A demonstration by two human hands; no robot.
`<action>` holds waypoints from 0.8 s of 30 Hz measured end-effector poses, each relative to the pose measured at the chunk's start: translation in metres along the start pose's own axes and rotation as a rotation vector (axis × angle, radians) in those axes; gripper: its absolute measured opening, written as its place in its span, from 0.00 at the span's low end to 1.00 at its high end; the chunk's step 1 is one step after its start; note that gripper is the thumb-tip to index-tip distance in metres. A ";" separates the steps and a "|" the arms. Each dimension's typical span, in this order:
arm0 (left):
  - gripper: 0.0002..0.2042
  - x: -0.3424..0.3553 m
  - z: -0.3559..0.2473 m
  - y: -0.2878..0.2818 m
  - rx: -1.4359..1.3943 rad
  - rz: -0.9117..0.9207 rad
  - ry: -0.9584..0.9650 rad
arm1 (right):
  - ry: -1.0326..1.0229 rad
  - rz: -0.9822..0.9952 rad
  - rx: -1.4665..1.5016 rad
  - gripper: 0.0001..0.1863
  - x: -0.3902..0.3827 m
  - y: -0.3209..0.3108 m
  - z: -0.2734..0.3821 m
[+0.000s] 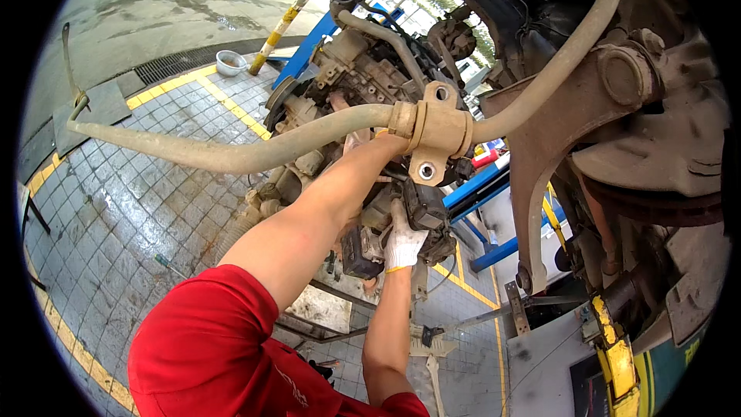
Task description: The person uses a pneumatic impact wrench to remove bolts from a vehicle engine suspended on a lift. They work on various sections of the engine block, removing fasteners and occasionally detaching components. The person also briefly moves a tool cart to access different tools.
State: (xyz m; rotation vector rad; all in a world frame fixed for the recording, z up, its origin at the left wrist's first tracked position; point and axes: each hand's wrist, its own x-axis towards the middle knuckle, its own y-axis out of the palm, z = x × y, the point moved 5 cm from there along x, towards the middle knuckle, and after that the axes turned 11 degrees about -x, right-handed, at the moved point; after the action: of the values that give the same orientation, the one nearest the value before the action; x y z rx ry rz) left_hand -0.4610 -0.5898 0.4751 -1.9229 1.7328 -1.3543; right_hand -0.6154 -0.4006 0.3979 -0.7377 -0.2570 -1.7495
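Note:
A removed engine (363, 69) with grimy metal castings and hoses stands in front of me. My left arm reaches under a bent, dusty anti-roll bar (285, 143) into the engine. My left hand (357, 139), in a pale glove, is mostly hidden behind the bar, so its grip cannot be seen. Lower down, my right hand (404, 243) in a white knitted glove is pressed in beside a black block-shaped part (424, 205). Its fingers are bunched together and their tips disappear among the engine parts. Another black box-shaped part (360, 253) sits just left of it.
The bar's bushing bracket (438, 133) hangs close above my forearm. A rusty control arm (540, 131) and brake disc (656, 189) fill the right side. Behind the engine are a blue lift post (316, 38), a yellow-white pole (284, 27) and a basin (230, 62). A screwdriver (166, 262) lies on the tiles.

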 end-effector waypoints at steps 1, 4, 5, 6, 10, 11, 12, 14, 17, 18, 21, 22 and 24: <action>0.17 0.002 0.000 0.000 -0.002 -0.001 -0.003 | -0.087 0.000 0.015 0.20 -0.002 0.000 0.015; 0.16 -0.001 0.002 0.003 0.003 0.010 -0.003 | -0.197 -0.043 -0.051 0.20 -0.013 -0.002 0.016; 0.16 -0.002 0.004 0.002 0.006 0.012 -0.001 | -0.139 -0.026 -0.094 0.19 -0.015 -0.001 0.019; 0.16 0.001 0.009 -0.003 0.013 0.007 -0.006 | -0.171 -0.008 -0.119 0.19 -0.016 0.001 0.025; 0.15 -0.004 0.022 -0.017 0.022 0.006 -0.002 | -0.186 0.086 -0.155 0.16 -0.029 -0.004 0.028; 0.15 -0.005 0.026 -0.023 0.031 0.004 0.003 | -0.167 0.115 -0.146 0.15 -0.032 -0.006 0.028; 0.15 -0.010 0.029 -0.028 0.039 0.009 0.005 | -0.190 0.090 -0.094 0.15 -0.049 -0.006 0.058; 0.15 -0.015 0.037 -0.045 0.054 0.007 0.020 | -0.278 0.115 -0.231 0.17 -0.045 -0.020 0.025; 0.15 -0.031 0.055 -0.062 0.071 0.039 0.037 | -0.292 0.091 -0.298 0.17 -0.057 -0.024 0.026; 0.15 -0.039 0.066 -0.070 0.072 0.043 0.031 | -0.281 0.093 -0.313 0.17 -0.061 -0.021 0.026; 0.14 -0.058 0.079 -0.073 -0.044 0.054 0.067 | -0.186 0.107 -0.204 0.23 -0.061 -0.021 0.033; 0.14 -0.068 0.080 -0.067 -0.141 0.045 0.092 | -0.138 0.125 -0.151 0.26 -0.059 -0.022 0.032; 0.21 -0.102 0.088 -0.069 -0.463 -0.091 0.167 | -0.196 0.120 -0.249 0.29 -0.049 0.004 0.052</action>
State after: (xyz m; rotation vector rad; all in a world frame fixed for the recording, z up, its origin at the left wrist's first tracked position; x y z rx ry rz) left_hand -0.3381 -0.5161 0.4261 -2.1948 2.2241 -1.2552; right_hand -0.5873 -0.3360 0.4086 -1.0864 -0.1245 -1.6125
